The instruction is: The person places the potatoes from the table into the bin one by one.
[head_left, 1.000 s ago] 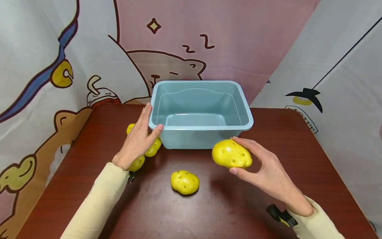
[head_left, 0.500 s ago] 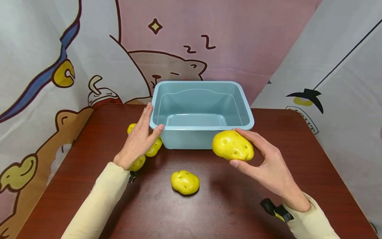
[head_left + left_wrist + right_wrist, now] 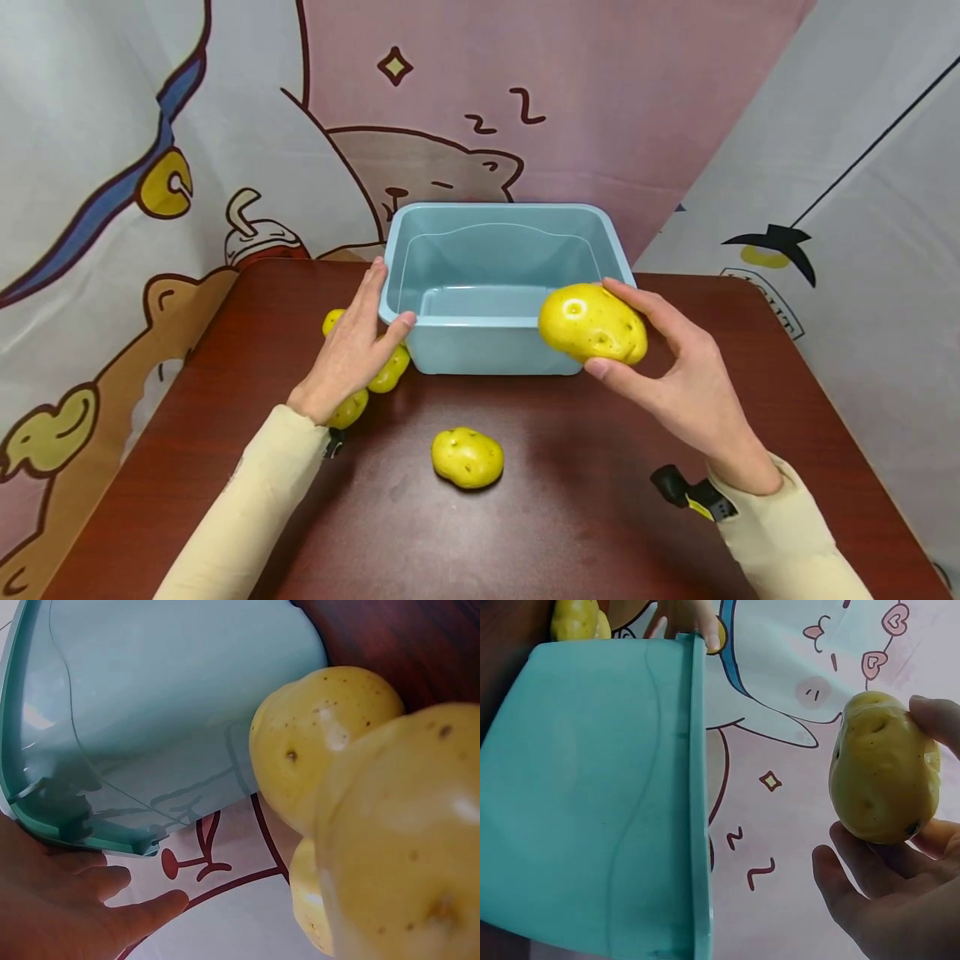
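A yellow potato [image 3: 592, 323] is held between the thumb and fingers of my right hand [image 3: 686, 379], raised over the front right rim of a light blue plastic basin [image 3: 487, 346]. In the right wrist view the potato [image 3: 885, 769] appears beyond the basin's rim. My left hand [image 3: 348, 358] rests against the basin's front left corner, its fingers fairly straight along the left side and its thumb at the front rim. Several potatoes [image 3: 390, 371] lie under and beside that hand, partly hidden by it. Another potato [image 3: 467, 457] sits on the table in front of the basin.
The brown wooden table [image 3: 525, 533] bears the basin near its back edge. A cloth with cartoon prints [image 3: 600, 83] hangs behind and along the sides. Small black devices are strapped at both wrists, one plainly visible at the right wrist [image 3: 693, 493].
My right hand has lifted the potato from in front of the basin up to the height of its rim. The left hand stays at the basin's corner.
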Demonstrator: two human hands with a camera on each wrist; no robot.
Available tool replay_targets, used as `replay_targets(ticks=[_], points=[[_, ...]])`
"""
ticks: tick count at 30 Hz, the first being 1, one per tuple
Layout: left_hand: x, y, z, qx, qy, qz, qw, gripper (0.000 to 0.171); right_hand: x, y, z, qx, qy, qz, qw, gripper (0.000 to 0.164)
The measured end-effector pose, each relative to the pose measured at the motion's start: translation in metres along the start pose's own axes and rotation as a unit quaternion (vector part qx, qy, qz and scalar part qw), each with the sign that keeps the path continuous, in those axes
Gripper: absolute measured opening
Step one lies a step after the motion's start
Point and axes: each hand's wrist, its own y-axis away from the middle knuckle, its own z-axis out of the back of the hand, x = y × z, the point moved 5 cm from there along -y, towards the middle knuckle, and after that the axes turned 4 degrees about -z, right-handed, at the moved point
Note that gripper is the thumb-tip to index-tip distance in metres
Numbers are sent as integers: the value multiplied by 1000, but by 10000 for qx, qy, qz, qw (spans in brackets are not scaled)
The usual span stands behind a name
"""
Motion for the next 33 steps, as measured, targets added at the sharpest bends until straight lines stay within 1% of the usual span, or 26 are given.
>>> replay_targets(ticks=[5, 10, 14, 18, 21, 24, 33], points=[[0, 0, 0, -9, -1, 5, 10000, 88, 4, -13, 5, -53, 60, 56, 10000, 78], [0, 1, 0, 20, -6, 35, 10000, 89, 2, -30, 7, -56, 157, 126, 9998, 76], [0, 0, 0, 23, -21, 16, 10000, 88, -3, -43, 9, -26, 287, 85, 9995, 74], [-1, 1, 1, 12, -25, -25, 10000, 88, -10, -54, 10, 31, 500, -60, 9987, 71], [-1, 1, 1, 17, -15, -38, 10000, 88, -15, -62, 9, 143, 694, -191, 9973, 70], [0, 0, 0, 23, -17, -49, 10000, 88, -20, -69, 7, 262, 862, -230, 9957, 70], [-1, 0, 1, -14, -46, -126, 9999, 87, -40, -88, -3, 761, 1384, -74, 9874, 74]])
